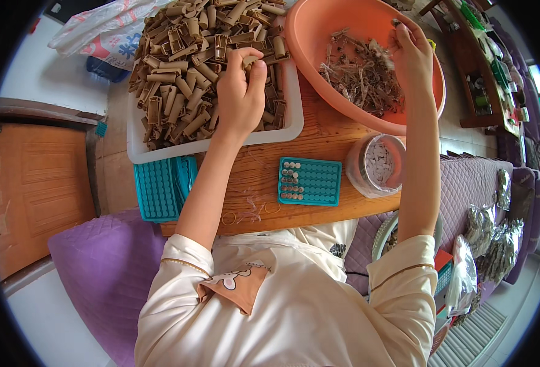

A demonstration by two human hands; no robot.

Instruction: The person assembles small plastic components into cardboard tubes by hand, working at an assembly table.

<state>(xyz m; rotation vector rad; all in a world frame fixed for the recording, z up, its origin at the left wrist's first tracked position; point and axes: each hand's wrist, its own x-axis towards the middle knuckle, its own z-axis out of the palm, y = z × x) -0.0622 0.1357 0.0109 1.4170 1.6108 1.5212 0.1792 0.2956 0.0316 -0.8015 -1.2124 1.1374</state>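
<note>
Your left hand point(240, 92) is closed around a tan clip in the heap filling the white tray point(212, 145); your right hand point(411, 55) pinches scraps over the orange bowl point(306, 43), just right of the tray.

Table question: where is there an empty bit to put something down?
Bare wood shows on the wooden table between the left hand's forearm and the teal grid tray, and a small patch between the white tray and the orange bowl. The back is crowded with tan pieces; the clear round tub fills the right edge.
</note>
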